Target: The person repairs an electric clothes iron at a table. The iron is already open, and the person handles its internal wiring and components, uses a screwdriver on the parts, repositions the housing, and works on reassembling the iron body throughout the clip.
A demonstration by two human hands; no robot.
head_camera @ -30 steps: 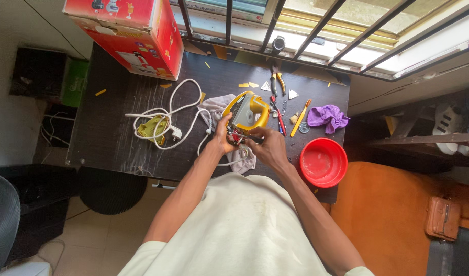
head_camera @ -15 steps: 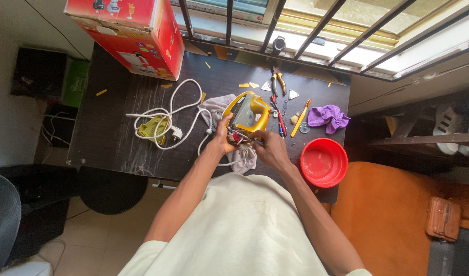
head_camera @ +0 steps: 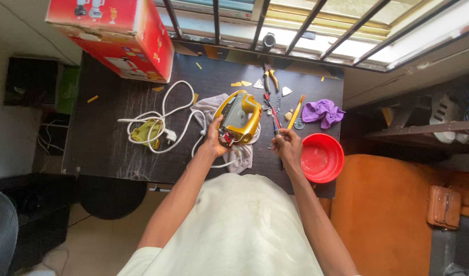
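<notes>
Near the middle of the frame a person is leaning over a dark table (head_camera: pixel 106 153), working on a yellow electric iron (head_camera: pixel 239 116) that is lying on a pale cloth (head_camera: pixel 244 153). The left hand (head_camera: pixel 214 139) is gripping the iron at its near end, fingers wrapped around the left side of the body, where some small red and dark parts are showing at the opened back. The right hand (head_camera: pixel 288 145) is sitting just right of the iron, apart from it, fingers curled around a thin tool (head_camera: pixel 274 125) whose shaft is pointing up the frame; what kind of tool it is I cannot tell.

A white cord (head_camera: pixel 165 115) is looping away from the iron to the left, ending near a white plug (head_camera: pixel 169 136) and coiling over a small yellow-green part (head_camera: pixel 145 133). Just right of the right hand a red bowl (head_camera: pixel 324 158) is resting at the table's near right corner. Above it a purple rag (head_camera: pixel 322 111) is lying crumpled, and beside that a yellow-handled tool (head_camera: pixel 296 111) is lying at a slant. Higher up, pliers with yellow grips (head_camera: pixel 270 79) are lying near the window bars. In the upper left of the frame a large red cardboard box (head_camera: pixel 117 36) is standing on the table's far corner. Small yellow scraps are scattered across the tabletop.
</notes>
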